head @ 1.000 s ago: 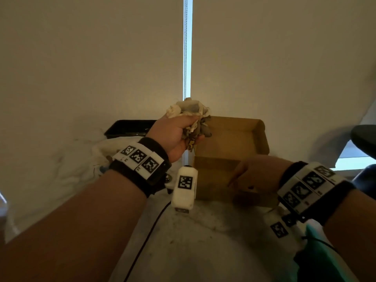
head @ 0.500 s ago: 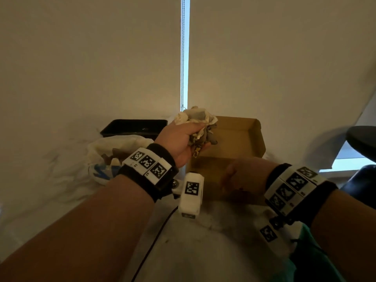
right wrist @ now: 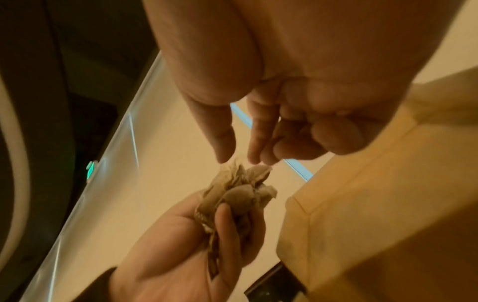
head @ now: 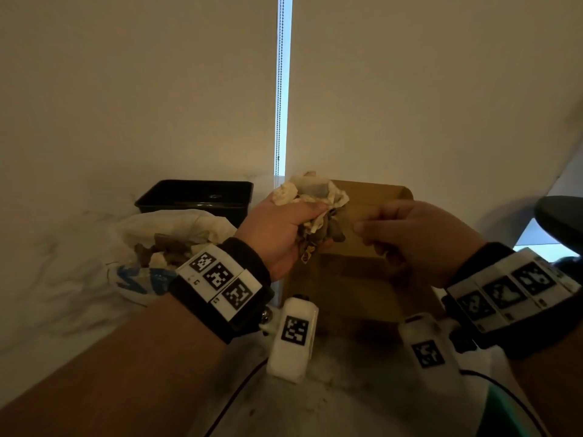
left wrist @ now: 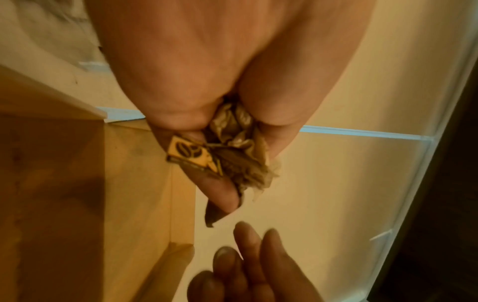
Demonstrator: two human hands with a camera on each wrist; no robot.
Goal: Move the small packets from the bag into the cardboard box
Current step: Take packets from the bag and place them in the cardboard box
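My left hand (head: 303, 222) grips a crumpled bunch of small packets (head: 315, 197) in its fist, held in the air over the open cardboard box (head: 372, 190). One packet (left wrist: 189, 153) is yellow with a coffee-bean mark. My right hand (head: 362, 228) hovers just right of the bunch, holding nothing. In the right wrist view its thumb and forefinger (right wrist: 238, 159) point at the top of the packets (right wrist: 240, 192), a small gap apart, with the other fingers curled in. The white plastic bag (head: 176, 228) with blue print lies left of the box, more packets inside.
A black tray (head: 195, 193) stands behind the bag against the wall. A beaded blind cord (head: 279, 89) hangs behind the box. A dark rounded object (head: 561, 216) sits at the far right. A black cable (head: 233, 402) runs over the pale counter near me.
My right hand has left the box's front wall and risen to the packets. My left hand has kept the bunch over the box, shifting only slightly.
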